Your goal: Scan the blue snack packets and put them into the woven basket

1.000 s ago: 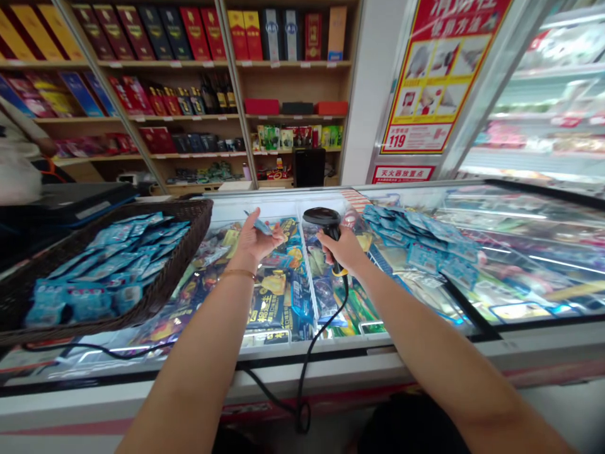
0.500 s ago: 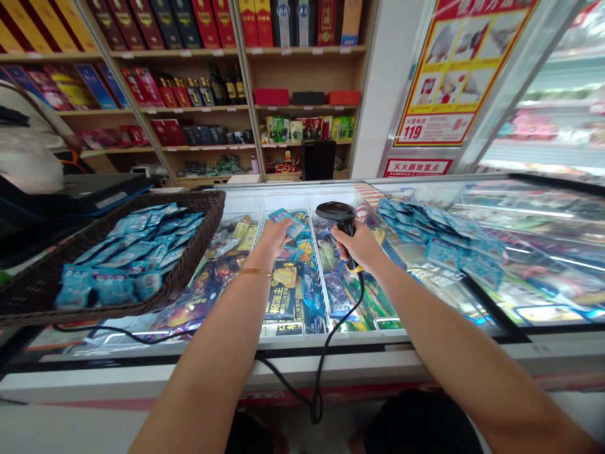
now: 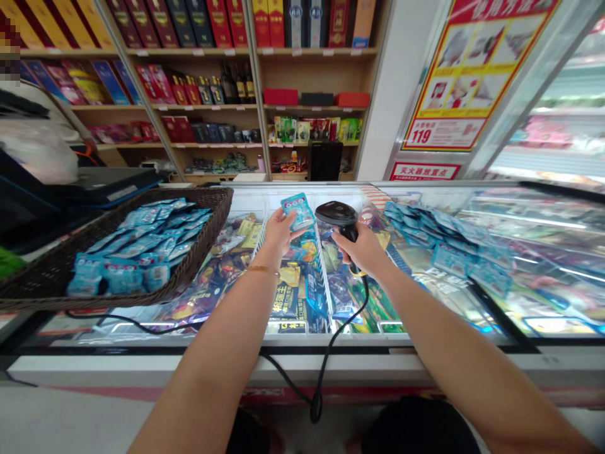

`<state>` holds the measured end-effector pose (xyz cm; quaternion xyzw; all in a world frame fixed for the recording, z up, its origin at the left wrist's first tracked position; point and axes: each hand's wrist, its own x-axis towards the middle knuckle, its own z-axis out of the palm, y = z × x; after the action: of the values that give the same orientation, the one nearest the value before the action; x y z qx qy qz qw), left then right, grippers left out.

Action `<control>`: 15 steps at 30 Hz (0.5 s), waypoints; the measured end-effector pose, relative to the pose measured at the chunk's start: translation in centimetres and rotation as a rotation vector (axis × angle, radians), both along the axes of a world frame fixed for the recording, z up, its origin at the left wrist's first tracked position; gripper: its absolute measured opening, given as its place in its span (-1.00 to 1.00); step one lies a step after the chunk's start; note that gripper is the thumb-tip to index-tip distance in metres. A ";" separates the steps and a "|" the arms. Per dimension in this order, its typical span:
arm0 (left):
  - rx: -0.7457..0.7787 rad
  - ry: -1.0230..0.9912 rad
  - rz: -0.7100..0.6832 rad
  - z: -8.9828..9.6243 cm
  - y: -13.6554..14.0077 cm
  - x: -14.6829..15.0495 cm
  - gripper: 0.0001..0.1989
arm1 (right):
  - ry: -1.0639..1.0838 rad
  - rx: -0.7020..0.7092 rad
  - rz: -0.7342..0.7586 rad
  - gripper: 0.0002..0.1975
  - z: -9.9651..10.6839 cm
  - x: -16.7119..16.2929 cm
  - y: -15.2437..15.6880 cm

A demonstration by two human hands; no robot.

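My left hand (image 3: 280,234) grips a small blue snack packet (image 3: 297,212) by its lower left side, printed face toward me. My right hand (image 3: 359,246) is wrapped around the handle of a black barcode scanner (image 3: 336,214), whose head is just right of the packet and apart from it. The scanner's black cable (image 3: 326,353) hangs in a loop over the freezer's front edge. To the left, a brown wicker basket (image 3: 218,211) holds many similar blue packets (image 3: 142,243). More blue packets (image 3: 449,243) lie in a pile on the glass to the right.
Under my hands is a chest freezer (image 3: 142,369) with bagged frozen food (image 3: 288,296) behind white wire dividers. Shelves of boxes and bottles (image 3: 198,113) stand behind it. A black device (image 3: 324,161) rises at the freezer's far edge. Dark counter equipment (image 3: 108,183) is behind the basket.
My left hand has raised the blue packet and tilted it upright, so its printed face shows more fully. My right hand still holds the scanner in nearly the same place. The view has shifted slightly left.
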<state>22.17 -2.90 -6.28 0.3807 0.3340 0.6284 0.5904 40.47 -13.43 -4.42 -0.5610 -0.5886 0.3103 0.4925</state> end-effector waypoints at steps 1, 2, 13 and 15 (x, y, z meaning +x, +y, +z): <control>0.021 -0.004 -0.022 0.1 -0.1 0.1 -0.54 | -0.009 0.007 0.001 -0.75 0.0 0.0 0.0; 0.042 -0.010 -0.037 0.1 -0.2 0.1 -0.54 | -0.016 0.014 0.001 -0.75 0.0 0.0 -0.1; 0.072 -0.040 0.077 -0.2 0.4 0.1 -0.58 | -0.049 0.025 0.008 -0.76 0.6 -0.5 -0.8; 0.066 -0.048 0.088 -0.3 0.5 0.0 -0.58 | -0.059 0.025 0.011 -0.77 0.8 -0.5 -0.9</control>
<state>22.20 -2.38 -6.57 0.3696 0.3152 0.6736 0.5571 39.92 -14.37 -3.67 -0.5604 -0.6097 0.2890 0.4804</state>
